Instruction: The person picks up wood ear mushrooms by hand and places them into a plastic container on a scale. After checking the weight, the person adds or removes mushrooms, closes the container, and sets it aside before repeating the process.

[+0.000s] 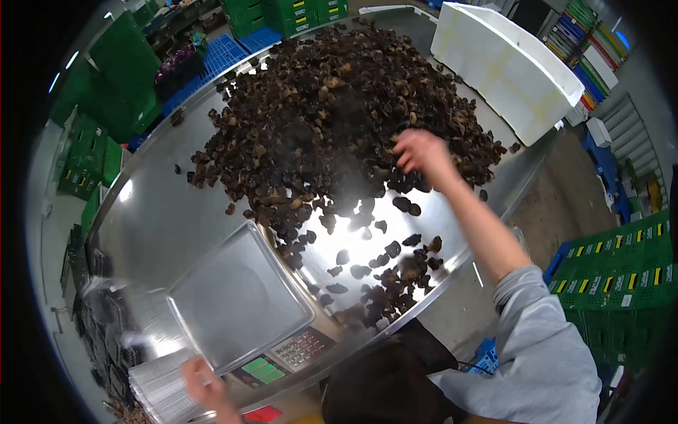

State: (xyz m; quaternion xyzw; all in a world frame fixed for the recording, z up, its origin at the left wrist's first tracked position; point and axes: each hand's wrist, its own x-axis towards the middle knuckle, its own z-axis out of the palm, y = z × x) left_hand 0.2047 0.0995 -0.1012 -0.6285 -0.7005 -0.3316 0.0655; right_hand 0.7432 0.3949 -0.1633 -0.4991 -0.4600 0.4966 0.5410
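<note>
A broad heap of dark brown wood ear mushrooms (318, 106) covers much of a steel table (152, 219). My right hand (425, 155) reaches over the near right side of the heap, fingers curved and apart, fingertips right at the mushrooms. Smaller clumps of mushrooms (395, 290) lie scattered nearer to me. At the lower left, my left hand (203, 385) is smeared by motion, between a stack of clear plastic trays (161, 385) and a digital scale (240, 297). The scale's metal pan holds nothing.
A white foam box (505, 67) stands on the table's far right edge. Green crates (614, 261) are stacked on the floor to the right, more green crates (282, 15) at the back. Black trays (99, 318) are piled along the left side.
</note>
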